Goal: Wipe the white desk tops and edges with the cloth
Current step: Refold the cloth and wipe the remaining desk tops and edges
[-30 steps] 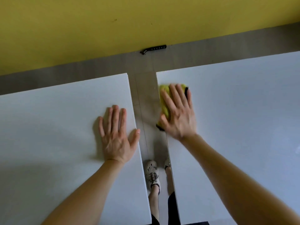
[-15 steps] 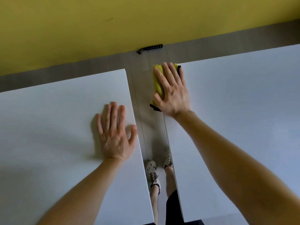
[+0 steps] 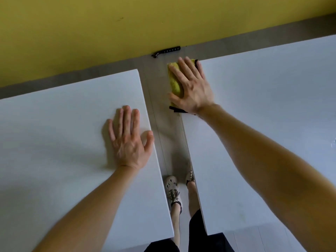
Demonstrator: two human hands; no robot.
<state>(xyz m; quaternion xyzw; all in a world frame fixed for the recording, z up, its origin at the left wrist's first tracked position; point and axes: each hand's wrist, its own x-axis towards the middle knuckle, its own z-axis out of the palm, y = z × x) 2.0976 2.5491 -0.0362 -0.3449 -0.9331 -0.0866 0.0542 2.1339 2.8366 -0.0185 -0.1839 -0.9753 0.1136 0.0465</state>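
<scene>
Two white desks stand side by side with a narrow gap between them. My right hand [image 3: 192,86] lies flat with straight fingers on a yellow cloth [image 3: 175,82] with black trim, pressing it over the far left corner of the right desk [image 3: 263,106]. Part of the cloth hangs over that desk's left edge into the gap. My left hand [image 3: 129,139] rests flat, palm down, on the left desk [image 3: 63,142] near its right edge, thumb at the rim.
A yellow wall [image 3: 127,24] runs along the back, with a strip of grey floor below it. A small black object [image 3: 166,50] lies on the floor by the wall. My feet in sandals [image 3: 172,190] stand in the gap.
My right hand slid the cloth along the right desk's left edge away from me, up to the far corner. My left hand stayed flat in place.
</scene>
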